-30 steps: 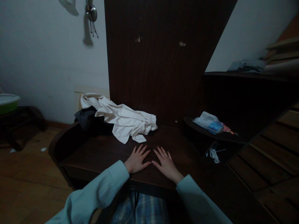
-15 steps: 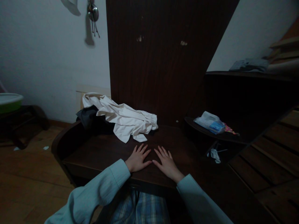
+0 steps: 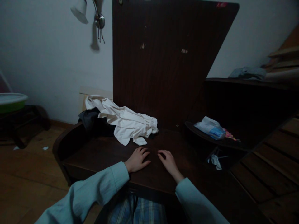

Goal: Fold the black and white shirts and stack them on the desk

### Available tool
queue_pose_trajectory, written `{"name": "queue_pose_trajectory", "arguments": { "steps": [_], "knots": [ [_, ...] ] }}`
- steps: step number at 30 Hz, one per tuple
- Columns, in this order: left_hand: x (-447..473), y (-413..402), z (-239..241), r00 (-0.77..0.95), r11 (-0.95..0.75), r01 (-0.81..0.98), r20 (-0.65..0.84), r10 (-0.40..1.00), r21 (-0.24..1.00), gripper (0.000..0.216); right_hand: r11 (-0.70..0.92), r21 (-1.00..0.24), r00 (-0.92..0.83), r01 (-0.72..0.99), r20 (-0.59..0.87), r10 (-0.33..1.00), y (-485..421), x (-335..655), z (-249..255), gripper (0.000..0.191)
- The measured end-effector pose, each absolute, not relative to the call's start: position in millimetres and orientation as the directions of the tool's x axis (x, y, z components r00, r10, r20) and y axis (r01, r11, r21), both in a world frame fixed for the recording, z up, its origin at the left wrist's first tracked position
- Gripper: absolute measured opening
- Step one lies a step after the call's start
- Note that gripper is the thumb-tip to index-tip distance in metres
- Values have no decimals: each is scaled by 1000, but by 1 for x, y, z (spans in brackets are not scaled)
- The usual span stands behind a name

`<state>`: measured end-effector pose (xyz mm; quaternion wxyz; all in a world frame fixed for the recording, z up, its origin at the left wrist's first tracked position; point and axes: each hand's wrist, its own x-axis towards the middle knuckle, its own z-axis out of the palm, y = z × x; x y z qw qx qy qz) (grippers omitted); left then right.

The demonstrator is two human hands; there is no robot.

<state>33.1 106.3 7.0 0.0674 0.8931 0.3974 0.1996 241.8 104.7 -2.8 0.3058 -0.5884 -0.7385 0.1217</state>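
Observation:
My left hand [image 3: 137, 160] rests palm down near the front of the dark wooden desk top [image 3: 93, 158], its fingers apart and a little bent. To its right is my right hand [image 3: 169, 161], with fingers loosely curled and the thumb slightly apart from them. Neither hand holds anything, and a gap lies between the two. Just beyond my left hand lies a crumpled white cloth garment [image 3: 129, 123], not touched by it. Dark fabric [image 3: 88, 119] shows beneath the garment's left end.
A tall dark panel [image 3: 161, 68] stands behind the desk. On the right, a curved shelf holds a plastic packet [image 3: 211, 128], with crumpled white material [image 3: 215, 161] below. A wall lamp [image 3: 99, 21] hangs upper left. At far left, a green basin [image 3: 11, 105] sits on a stool [image 3: 22, 124].
My fingers, spread flat before, have drawn in, the right ones more than the left. The hands are slightly farther apart. The view has tilted up a little, showing more of the lamp and panel.

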Motion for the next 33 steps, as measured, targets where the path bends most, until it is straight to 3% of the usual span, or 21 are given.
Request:
{"name": "queue_pose_trajectory", "arguments": {
  "steps": [2, 4, 11, 15, 18, 21, 24, 27, 30, 33],
  "knots": [
    [32, 118, 12, 560, -658, 664, 348, 752, 356, 34, 234, -697, -9, 678, 310, 951, 119, 246, -1, 42],
    [30, 132, 16, 466, -606, 661, 391, 794, 442, 29, 202, -779, 56, 594, 290, 955, 133, 249, 1, 40],
    [26, 175, 15, 186, -484, 623, 484, 855, 615, 24, -14, -843, 380, 538, 228, 897, 171, 241, 3, 34],
    [17, 189, 12, -176, -405, 525, 561, 809, 749, 20, 73, -837, 322, 543, 288, 902, 178, 235, -2, 30],
    [4, 197, 12, -440, -333, 417, 509, 740, 846, 12, 135, -834, 273, 536, 322, 907, 176, 234, -5, 26],
    [-6, 203, 14, -572, -252, 160, 298, 764, 954, 7, 148, -842, 257, 519, 319, 912, 175, 233, -5, 25],
    [-9, 206, 18, -531, -194, -210, 54, 845, 958, 9, 157, -846, 234, 510, 312, 921, 174, 232, -4, 24],
    [-13, 206, 22, -329, -95, -532, -102, 939, 841, 4, 166, -845, 221, 508, 314, 923, 174, 231, -4, 23],
    [-19, 205, 24, -140, 18, -711, -166, 976, 703, 4, 175, -849, 217, 499, 318, 923, 175, 231, -4, 23],
    [-20, 202, 23, -102, 11, -764, -137, 985, 645, 13, 192, -862, 211, 469, 320, 923, 174, 230, -4, 23]
  ]
}}
